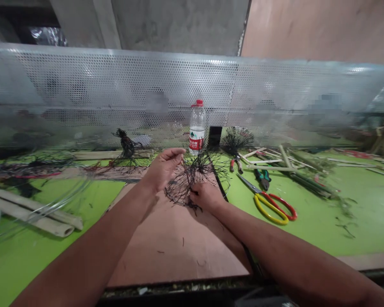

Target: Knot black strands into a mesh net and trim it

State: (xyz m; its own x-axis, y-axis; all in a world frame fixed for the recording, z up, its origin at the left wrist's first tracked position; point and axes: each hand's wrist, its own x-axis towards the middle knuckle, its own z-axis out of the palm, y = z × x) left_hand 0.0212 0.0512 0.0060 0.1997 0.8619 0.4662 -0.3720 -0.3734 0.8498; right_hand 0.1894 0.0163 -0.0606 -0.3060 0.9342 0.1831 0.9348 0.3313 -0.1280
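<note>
A dark, wiry bundle of thin branching strands (202,164) stands over a brown board (176,251) in the middle. My right hand (206,195) is closed around the lower part of this bundle, its fingers curled in. At the bundle's left side my left hand (166,166) is raised, thumb and fingertips pinched together. A thin strand seems to run down from that pinch, but its far end gets lost among the other strands. Scissors (272,207) with one yellow and one red handle lie open to the right of my right forearm.
Behind the bundle stands a water bottle (197,132) with a red cap, beside a dark phone-like slab (215,137). Green-handled pliers (263,177), red-handled pliers (236,164) and pale sticks (269,162) lie right. Bamboo pieces (35,213) lie left. A perforated metal screen (121,94) closes the back.
</note>
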